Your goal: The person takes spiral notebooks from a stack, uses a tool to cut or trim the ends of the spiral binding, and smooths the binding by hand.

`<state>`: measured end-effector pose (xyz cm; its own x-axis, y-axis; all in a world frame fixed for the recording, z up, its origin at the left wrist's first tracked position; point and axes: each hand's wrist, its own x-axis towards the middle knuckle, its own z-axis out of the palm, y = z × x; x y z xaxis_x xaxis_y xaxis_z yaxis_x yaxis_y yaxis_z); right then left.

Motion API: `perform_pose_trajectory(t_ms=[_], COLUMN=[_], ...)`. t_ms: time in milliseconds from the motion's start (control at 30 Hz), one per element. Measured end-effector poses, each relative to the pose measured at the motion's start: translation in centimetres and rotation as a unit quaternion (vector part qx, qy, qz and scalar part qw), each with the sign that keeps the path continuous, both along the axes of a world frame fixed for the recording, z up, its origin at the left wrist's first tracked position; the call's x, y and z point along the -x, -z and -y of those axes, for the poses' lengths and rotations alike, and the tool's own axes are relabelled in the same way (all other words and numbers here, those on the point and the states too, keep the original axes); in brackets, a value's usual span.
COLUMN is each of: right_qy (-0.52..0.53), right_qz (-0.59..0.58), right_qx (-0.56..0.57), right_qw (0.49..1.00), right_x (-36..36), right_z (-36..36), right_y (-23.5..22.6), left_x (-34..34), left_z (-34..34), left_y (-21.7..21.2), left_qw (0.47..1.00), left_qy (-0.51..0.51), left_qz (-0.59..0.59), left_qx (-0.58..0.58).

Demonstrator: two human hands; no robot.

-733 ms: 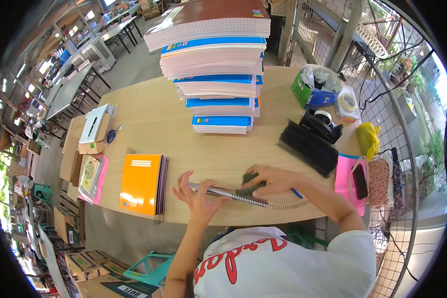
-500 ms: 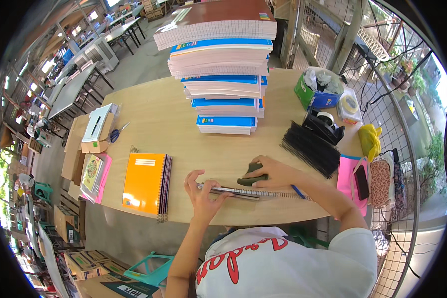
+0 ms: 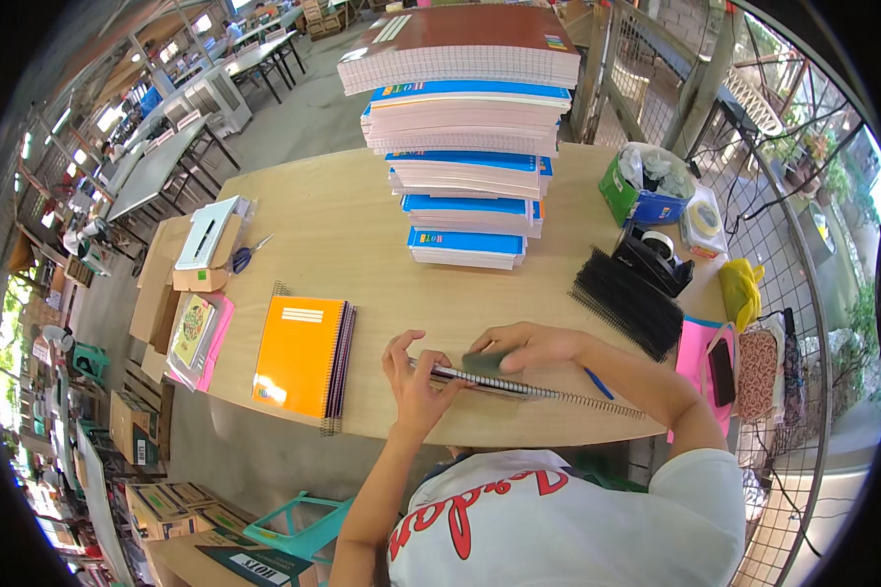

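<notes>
Two hands, left hand (image 3: 413,377), right hand (image 3: 529,344), on spiral notebook (image 3: 519,388) (perhaps pressing), near table edge (image 3: 362,430)

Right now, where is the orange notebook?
In the head view, the orange notebook lies on the table's near edge, left of the person's left hand, right of a pink booklet pile.

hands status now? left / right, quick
Left hand: fingers spread, pressing the end of the spiral-bound notebook on the table.
Right hand: closed over a small dark block on the notebook.
</notes>
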<state>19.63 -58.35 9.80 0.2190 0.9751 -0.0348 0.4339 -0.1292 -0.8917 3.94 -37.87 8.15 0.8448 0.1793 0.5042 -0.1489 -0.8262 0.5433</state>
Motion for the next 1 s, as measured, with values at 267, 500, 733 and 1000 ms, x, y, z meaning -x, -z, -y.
perform_pose_trajectory(t_ms=[267, 500, 733, 1000], right_qy=[-0.047, 0.031, 0.051, 0.076], right_qz=[-0.102, 0.018, -0.042, 0.171], right_qx=[-0.045, 0.038, 0.009, 0.070], right_qw=[0.993, 0.999, 0.998, 0.980], right_x=[-0.1, -0.1, 0.1, -0.5], right_z=[-1.4, -2.1, -3.7, -5.7], right_y=[-0.5, 0.4, -0.1, 0.5], left_x=[-0.1, -0.5, -0.5, -0.2], left_z=[-6.2, -6.5, -6.5, -7.2], left_y=[4.3, 4.3, 4.1, 4.1], left_qw=[0.899, 0.928, 0.933, 0.925], left_qy=[0.054, 0.050, 0.053, 0.066], left_qz=[-0.019, -0.038, -0.025, -0.032], left_qx=[0.435, 0.368, 0.354, 0.374])
